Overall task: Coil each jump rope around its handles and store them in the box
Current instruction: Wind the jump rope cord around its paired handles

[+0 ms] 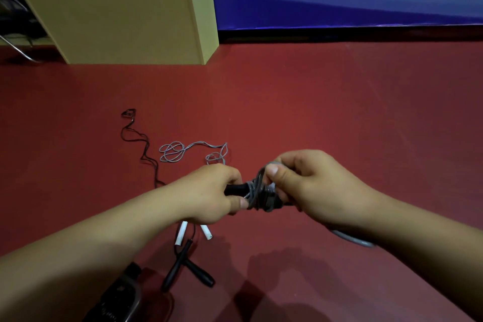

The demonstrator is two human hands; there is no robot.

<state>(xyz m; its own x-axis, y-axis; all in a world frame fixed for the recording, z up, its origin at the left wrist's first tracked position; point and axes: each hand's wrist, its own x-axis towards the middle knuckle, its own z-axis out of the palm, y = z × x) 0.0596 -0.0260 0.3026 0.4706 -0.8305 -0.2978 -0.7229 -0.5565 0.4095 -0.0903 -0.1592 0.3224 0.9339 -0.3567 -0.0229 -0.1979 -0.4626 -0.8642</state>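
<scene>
Seen from above, over a dark red floor (pixel 313 112). At centre, left hand (pixel 209 196) curled around black handles (pixel 236 189), thumb pressed near the wraps. Right hand (pixel 305 185) pinching a loop of grey rope (pixel 257 185) between thumb and fingers, just beside the left. Several turns of that grey rope wound around the handles between the two hands; a further length of it trailing under the right forearm (partly hidden).

On the floor beyond the hands, a second grey rope (pixel 183 151) lying in loose loops, with two white handles (pixel 181 234) showing just below the left wrist. Left of that, a thin black rope (pixel 136 138) snaking away across the floor, its pair of black handles (pixel 188 266) crossed near the lower edge. A dark object at bottom left, too dim to identify.

At top left, a tall yellowish box (pixel 117 8) standing on the floor, well apart from the ropes. Behind, a blue banner (pixel 339 2) with white lettering.
</scene>
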